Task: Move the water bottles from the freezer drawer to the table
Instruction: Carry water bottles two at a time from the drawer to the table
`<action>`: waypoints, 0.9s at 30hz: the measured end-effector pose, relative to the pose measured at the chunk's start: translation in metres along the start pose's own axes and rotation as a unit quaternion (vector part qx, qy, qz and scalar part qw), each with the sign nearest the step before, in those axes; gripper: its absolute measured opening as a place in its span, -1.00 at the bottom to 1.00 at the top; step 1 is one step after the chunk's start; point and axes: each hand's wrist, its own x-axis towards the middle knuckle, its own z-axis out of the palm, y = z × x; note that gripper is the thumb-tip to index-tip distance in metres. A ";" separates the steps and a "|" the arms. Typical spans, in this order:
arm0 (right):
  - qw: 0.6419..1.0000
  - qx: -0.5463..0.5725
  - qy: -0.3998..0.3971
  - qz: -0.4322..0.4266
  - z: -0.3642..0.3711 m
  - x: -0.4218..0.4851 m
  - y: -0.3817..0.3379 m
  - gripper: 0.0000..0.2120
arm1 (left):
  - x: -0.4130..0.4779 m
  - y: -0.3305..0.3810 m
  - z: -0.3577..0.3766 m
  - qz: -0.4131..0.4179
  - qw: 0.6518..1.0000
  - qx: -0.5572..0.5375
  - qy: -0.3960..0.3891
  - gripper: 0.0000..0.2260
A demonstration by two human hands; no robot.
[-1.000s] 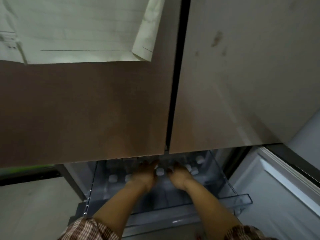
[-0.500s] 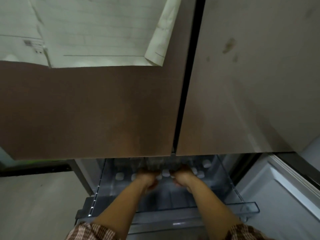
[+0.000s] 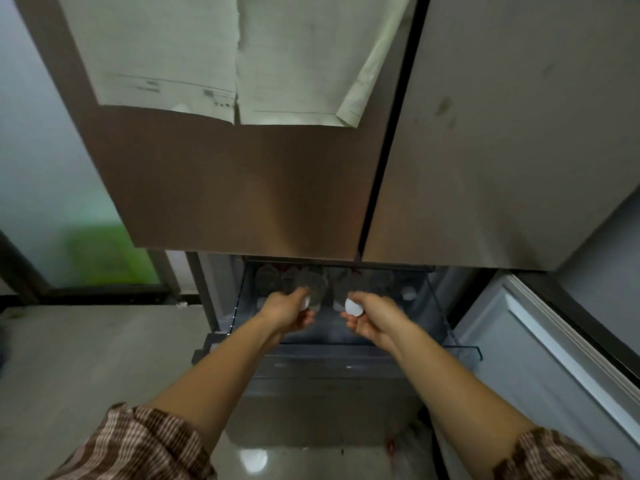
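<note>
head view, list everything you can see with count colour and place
upper fridge doors: two, brownish, shut, above the drawer
papers: at least two, white, on the left door
freezer drawer: one, clear, pulled out below the doors
held water bottles: two, white caps, one per hand
other bottles: count unclear, white cap showing, back right of drawer
lower door: one, white inside, open at right
floor: grey, left
sleeves: two, brown checked, bottom corners
left hand: grips a bottle
right hand: grips a bottle

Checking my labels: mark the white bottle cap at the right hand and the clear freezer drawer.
White round bottle cap (image 3: 354,307), head view, its top face.
Clear plastic freezer drawer (image 3: 464,351), head view, front right rim corner.
</note>
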 end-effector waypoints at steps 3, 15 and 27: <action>0.997 0.071 -0.020 0.026 0.000 -0.028 0.000 -0.88 | -0.024 0.000 -0.016 0.014 1.000 0.015 0.008 -0.76; 0.987 -0.113 -0.038 -0.104 0.052 -0.175 0.041 -0.78 | -0.162 -0.036 -0.150 0.108 0.992 -0.003 0.058 -0.73; 0.931 -0.283 -0.151 -0.173 0.249 -0.330 0.146 -0.80 | -0.366 -0.142 -0.372 0.134 0.926 0.085 0.343 -0.73</action>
